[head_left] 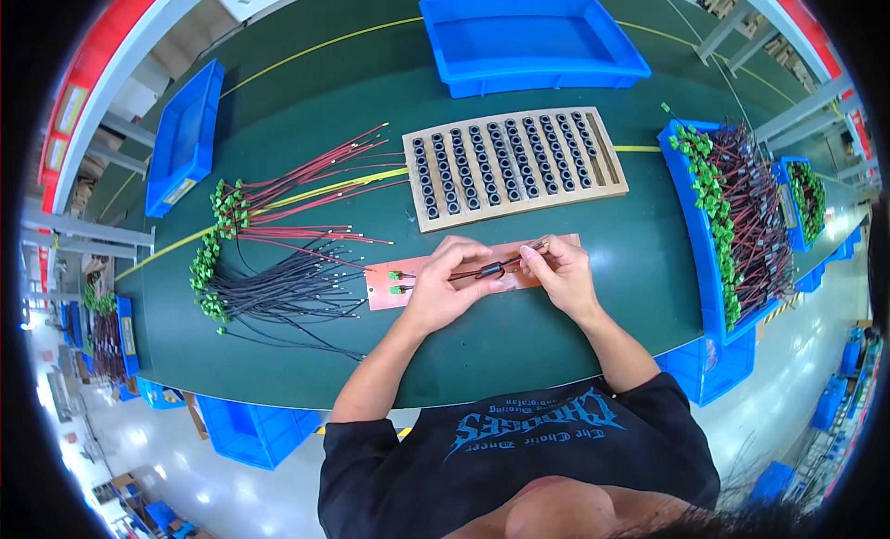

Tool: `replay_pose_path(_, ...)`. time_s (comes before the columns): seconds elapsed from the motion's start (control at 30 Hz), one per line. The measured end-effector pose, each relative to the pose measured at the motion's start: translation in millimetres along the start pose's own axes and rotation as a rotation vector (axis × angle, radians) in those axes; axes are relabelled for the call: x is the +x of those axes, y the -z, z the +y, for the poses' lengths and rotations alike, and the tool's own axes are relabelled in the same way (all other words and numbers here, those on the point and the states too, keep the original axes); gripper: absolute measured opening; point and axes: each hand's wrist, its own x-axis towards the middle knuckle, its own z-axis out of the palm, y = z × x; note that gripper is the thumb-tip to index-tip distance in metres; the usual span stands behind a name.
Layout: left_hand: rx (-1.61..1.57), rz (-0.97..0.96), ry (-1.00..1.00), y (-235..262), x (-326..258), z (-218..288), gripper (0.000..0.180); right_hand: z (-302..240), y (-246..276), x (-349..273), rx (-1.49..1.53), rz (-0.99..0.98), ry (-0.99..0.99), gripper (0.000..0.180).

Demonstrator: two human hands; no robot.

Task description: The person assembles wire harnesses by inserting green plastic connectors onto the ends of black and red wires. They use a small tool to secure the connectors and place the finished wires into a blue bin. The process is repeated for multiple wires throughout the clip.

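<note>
Over a copper-coloured board [382, 298] on the table, both my hands work on a wire cable with a black cylindrical core [490, 270] on it. My left hand [450, 284] pinches the cable on the core's left side. The fingers of my right hand [561, 275] close on the wires to the right of the core. Two small green connectors [396, 282] rest at the board's left end, with short wires running under my left hand. Just beyond my hands stands a wooden rack [517, 212] with rows of black cylindrical cores [505, 164].
Red wires [315, 168] and black wires [287, 284] with green connectors [209, 270] lie fanned out at left. An empty blue tray [533, 38] stands at the back, another blue tray [184, 136] at far left. A blue bin [709, 252] of wired connectors sits at right.
</note>
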Motion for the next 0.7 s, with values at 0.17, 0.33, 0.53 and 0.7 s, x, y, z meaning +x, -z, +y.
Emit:
replay_pose_path(0.17,-0.071,-0.071,0.109,2.4,-8.1,-13.4,0.03,2.2,2.1,-3.4,-0.222,0.06,0.166,0.02)
replay_pose_path(0.33,-0.166,-0.099,0.242,6.2,-4.1,-10.1,0.025,2.8,5.5,-3.7,-0.368,0.08,0.286,0.019)
replay_pose_path(0.53,0.015,-0.079,0.198,6.8,-3.7,5.9,0.013,10.6,7.8,-2.8,-0.444,0.1,0.381,0.019)
replay_pose_path(0.7,0.338,-0.11,-0.166,4.0,-0.9,2.0,0.015,11.8,11.8,-1.9,-0.57,0.082,0.438,0.019)
